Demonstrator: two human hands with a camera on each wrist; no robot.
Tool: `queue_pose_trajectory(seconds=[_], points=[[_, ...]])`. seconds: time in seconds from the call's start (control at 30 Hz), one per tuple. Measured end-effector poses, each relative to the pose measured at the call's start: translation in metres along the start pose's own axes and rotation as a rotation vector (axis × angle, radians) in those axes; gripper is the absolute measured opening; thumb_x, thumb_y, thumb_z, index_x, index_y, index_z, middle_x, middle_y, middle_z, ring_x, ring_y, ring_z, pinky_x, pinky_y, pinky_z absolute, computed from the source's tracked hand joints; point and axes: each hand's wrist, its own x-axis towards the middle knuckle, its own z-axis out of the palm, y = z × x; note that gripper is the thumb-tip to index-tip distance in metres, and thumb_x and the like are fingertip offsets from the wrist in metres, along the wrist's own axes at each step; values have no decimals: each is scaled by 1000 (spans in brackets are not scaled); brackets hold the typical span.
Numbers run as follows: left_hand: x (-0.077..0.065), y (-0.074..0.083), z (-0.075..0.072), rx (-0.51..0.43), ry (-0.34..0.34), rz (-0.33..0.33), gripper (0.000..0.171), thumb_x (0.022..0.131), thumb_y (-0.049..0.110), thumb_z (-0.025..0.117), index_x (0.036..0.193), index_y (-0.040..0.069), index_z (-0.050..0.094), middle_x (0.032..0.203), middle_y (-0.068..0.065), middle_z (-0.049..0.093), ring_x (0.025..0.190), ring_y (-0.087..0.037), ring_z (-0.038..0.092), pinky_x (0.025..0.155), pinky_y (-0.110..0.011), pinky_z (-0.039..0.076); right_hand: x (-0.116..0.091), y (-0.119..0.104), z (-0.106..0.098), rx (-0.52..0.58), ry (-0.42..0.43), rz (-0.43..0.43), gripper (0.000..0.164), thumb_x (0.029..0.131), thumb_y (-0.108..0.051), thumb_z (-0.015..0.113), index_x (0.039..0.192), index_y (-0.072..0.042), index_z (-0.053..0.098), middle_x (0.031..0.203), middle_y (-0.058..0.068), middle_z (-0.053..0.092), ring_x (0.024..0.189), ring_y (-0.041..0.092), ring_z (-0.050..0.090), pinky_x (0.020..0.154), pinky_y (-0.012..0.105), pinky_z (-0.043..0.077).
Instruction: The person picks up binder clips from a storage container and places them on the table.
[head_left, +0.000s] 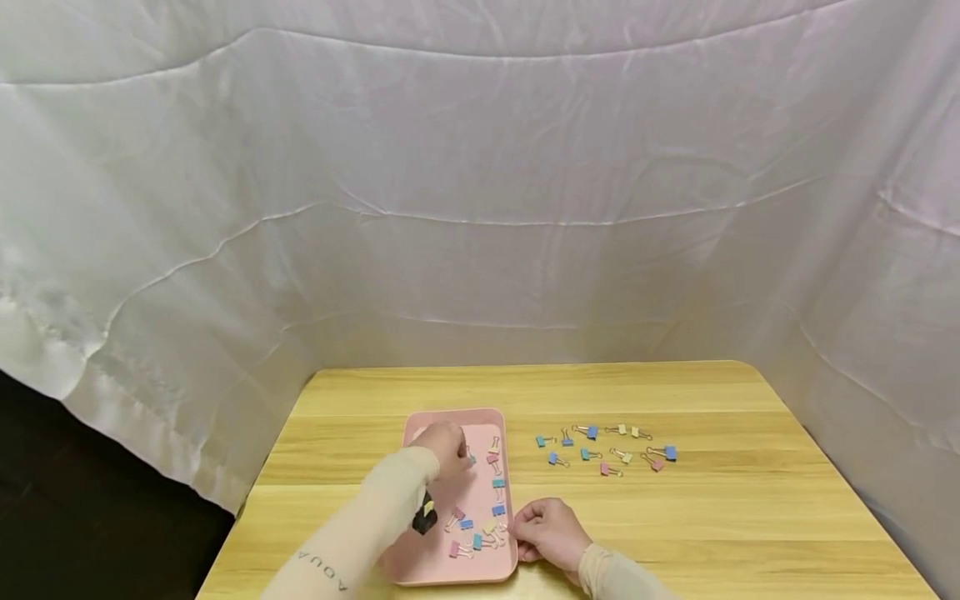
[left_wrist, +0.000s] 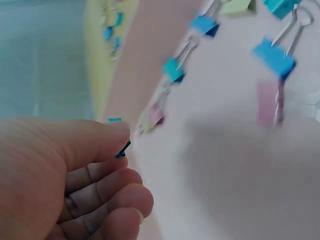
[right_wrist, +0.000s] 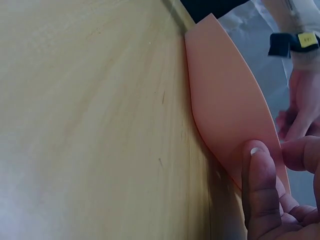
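Note:
My left hand (head_left: 448, 448) is over the far part of a pink tray (head_left: 420, 570), pinching a teal binder clip (left_wrist: 116, 120) between thumb and index finger. Most of that clip is hidden by the fingers. At the tray's near right side my right hand (head_left: 551, 533) grips the rim, thumb on one side and fingers on the other, as the right wrist view shows. Inside the tray lie several binder clips: a yellow one (head_left: 494, 447) and a teal one (head_left: 498, 482) along the right wall, a pink one (head_left: 454, 549) and a blue one (head_left: 467, 524) nearer the front.
Right of the tray, several more binder clips are scattered on the wooden table (head_left: 720, 517), among them a large blue one (head_left: 670, 453) and a pink one (head_left: 605, 469). Pale curtains (head_left: 525, 275) hang around the table's back and sides.

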Motion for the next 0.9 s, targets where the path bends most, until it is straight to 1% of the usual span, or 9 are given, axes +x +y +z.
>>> queue_pose_trajectory(seconds=[0.2,0.27,0.4,0.5,0.57,0.6,0.73,0.8,0.9], points=[[-13,-28,-27,-17,62,-14,25,84,21,73,61,16,65,62,8,56,55,-9,47,56,-26,42,-2,3,-6,2,0,-7,14,84,-8,68,88,5,63,66,7,63,53,9,58,51,24,52],[-18,-41,-32,-19,83,-39,27,84,20,73,59,15,62,63,7,55,57,-10,46,56,-26,41,-3,3,-8,-3,0,-12,14,85,-8,67,88,5,63,65,6,63,53,9,58,51,24,52],[-32,-68,-34,-59,115,-115,35,83,18,72,53,14,55,58,7,48,51,-9,39,54,-26,36,-6,4,-12,-11,-5,-15,15,86,-8,67,88,6,63,64,5,62,53,9,57,51,24,52],[-42,-87,-30,-90,117,-171,45,85,18,71,47,14,47,48,6,40,44,-8,31,49,-24,32,-8,4,-15,-12,-9,-13,16,86,-9,67,88,6,63,64,5,62,53,9,57,51,24,52],[-47,-97,-24,-94,110,-200,47,85,18,72,46,14,45,49,7,44,44,-8,31,49,-24,33,-9,5,-18,-12,-9,-14,17,87,-10,67,89,6,63,63,4,62,52,9,57,50,24,51],[-50,-102,-21,-89,100,-215,47,85,19,72,47,14,46,50,7,47,45,-8,35,49,-24,36,-10,5,-19,-11,-9,-15,17,87,-10,67,89,7,63,63,4,62,52,9,57,50,23,51],[-55,-115,-5,-77,53,-252,35,84,19,74,55,11,57,71,1,64,58,-11,48,58,-29,45,-11,5,-22,-2,-10,-18,16,86,-9,67,88,6,62,62,3,61,52,8,56,50,23,51],[-56,-119,3,-67,40,-252,29,83,19,75,59,12,62,78,0,65,64,-12,52,61,-30,47,-12,4,-22,3,-13,-17,16,86,-9,67,88,6,62,62,3,62,52,8,57,50,22,50],[-55,-123,10,-61,37,-242,27,82,18,76,58,13,65,76,1,65,62,-11,50,60,-29,46,-13,2,-22,9,-14,-15,16,86,-9,67,88,7,62,63,4,62,53,8,57,50,22,50]])
